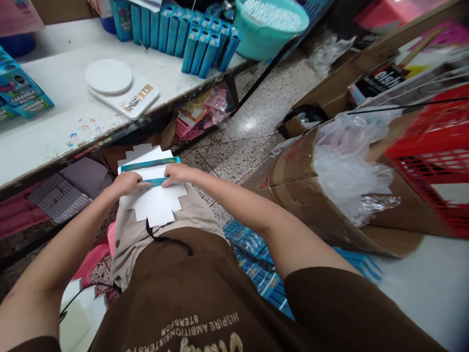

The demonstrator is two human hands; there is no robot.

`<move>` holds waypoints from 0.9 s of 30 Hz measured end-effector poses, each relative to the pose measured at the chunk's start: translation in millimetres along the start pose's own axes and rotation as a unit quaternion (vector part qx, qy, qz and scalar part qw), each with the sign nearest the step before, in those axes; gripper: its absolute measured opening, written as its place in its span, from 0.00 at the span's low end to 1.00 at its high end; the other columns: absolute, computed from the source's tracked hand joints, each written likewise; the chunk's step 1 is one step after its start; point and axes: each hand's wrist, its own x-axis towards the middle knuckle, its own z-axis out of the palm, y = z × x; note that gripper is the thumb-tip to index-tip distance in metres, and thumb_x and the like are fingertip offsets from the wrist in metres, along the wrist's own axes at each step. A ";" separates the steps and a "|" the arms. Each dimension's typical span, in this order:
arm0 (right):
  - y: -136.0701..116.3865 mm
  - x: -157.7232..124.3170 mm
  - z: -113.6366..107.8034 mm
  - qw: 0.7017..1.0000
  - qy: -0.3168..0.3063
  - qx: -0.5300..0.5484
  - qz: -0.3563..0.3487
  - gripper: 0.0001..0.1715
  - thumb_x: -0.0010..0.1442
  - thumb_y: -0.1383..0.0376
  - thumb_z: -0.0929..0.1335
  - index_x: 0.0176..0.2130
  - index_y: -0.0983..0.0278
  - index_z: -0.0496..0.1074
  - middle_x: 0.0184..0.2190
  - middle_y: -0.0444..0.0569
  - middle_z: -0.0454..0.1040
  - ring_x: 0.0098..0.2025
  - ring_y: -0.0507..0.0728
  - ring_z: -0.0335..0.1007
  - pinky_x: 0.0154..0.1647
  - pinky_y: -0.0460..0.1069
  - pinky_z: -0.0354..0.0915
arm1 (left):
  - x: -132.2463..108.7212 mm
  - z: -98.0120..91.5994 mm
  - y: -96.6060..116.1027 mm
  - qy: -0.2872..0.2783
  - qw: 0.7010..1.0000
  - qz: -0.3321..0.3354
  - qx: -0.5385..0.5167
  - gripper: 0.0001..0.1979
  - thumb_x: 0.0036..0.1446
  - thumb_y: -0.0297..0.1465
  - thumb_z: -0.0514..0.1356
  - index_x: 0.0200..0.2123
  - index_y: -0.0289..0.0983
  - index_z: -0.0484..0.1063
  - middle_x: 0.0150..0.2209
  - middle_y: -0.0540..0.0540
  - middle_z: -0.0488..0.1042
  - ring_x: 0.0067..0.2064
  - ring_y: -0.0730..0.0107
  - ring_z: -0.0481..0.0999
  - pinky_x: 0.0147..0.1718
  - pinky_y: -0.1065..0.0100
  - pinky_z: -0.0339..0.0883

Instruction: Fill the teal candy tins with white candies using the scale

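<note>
A blue cardboard box blank point(152, 172), white on its inner side, is partly folded across my lap. My left hand point(127, 184) grips its near left edge, fingers closed round the blue fold. On the right part of the same folded card, my right hand point(176, 174) is closed, thumb toward me and fingers over the edge. Beneath the folded piece, more flat white card blanks point(156, 205) with notched edges rest on my thighs.
On the white table point(62, 122) stand a kitchen scale point(122, 88), rows of finished blue boxes point(201, 46) and a turquoise basin point(252, 29) of small white pieces. To the right are a large carton point(289, 181) with plastic bags and a red crate point(432, 146).
</note>
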 end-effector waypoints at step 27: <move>-0.3 -72.3 -15.6 0.837 0.475 0.001 -0.271 0.22 0.55 0.68 0.67 0.49 0.51 0.68 0.32 0.48 0.77 0.33 0.56 0.73 0.32 0.51 0.69 | -42.0 152.0 -12.1 0.480 0.814 -0.208 -0.252 0.36 0.59 0.38 0.47 0.64 0.48 0.27 0.59 0.36 0.58 0.60 0.50 0.61 0.53 0.43 0.61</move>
